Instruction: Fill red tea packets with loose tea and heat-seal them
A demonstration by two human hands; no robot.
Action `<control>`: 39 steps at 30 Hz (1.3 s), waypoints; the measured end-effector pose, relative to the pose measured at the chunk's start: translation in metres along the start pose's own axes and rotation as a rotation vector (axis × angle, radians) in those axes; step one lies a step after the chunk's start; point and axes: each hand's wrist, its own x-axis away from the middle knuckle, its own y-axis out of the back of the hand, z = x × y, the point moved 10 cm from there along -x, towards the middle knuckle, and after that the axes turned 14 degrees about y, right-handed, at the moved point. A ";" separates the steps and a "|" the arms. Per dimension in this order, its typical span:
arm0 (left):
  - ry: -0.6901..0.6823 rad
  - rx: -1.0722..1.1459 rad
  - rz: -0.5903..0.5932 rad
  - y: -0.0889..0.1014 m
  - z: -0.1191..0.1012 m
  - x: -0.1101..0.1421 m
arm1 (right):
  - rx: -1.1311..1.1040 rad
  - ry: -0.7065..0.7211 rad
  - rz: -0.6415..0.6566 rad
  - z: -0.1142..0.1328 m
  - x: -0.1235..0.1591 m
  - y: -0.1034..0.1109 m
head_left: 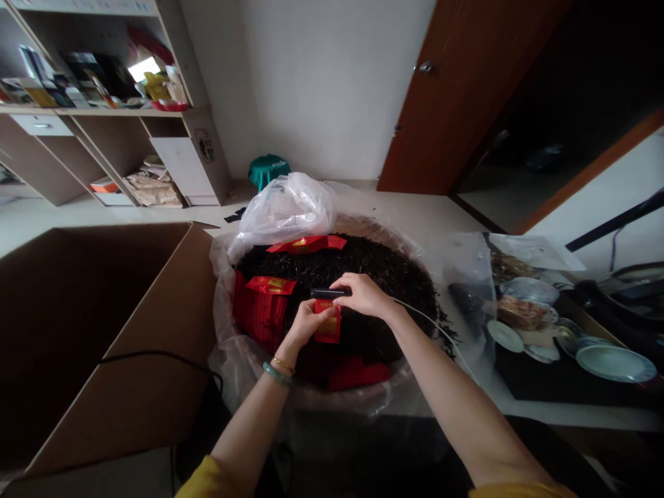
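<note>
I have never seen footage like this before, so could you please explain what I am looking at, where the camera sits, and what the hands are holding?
There is no machine here: the one picture comes from a camera worn on a person's head, looking forward and down at their own two bare hands.

The left hand holds a small red packet upright. The right hand holds a slim black tool across the packet's top edge; a thin white cord runs from it to the right.

Beneath the hands is a large round basket lined with clear plastic and heaped with dark loose leaves. More red packets lie on it. An open cardboard box stands to the left, and dishes sit on the right.
</note>
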 end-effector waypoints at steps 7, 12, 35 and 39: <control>-0.030 0.002 -0.017 0.001 -0.005 0.001 | -0.034 -0.017 0.023 -0.003 0.002 0.000; -0.036 -0.008 -0.019 -0.002 -0.008 0.004 | -0.022 -0.011 0.045 -0.002 0.003 0.003; -0.145 0.085 -0.134 0.012 -0.024 0.008 | 0.010 -0.014 -0.033 -0.001 0.002 0.003; -0.154 0.106 -0.173 0.017 -0.021 0.005 | -0.042 0.008 -0.060 -0.010 0.001 0.006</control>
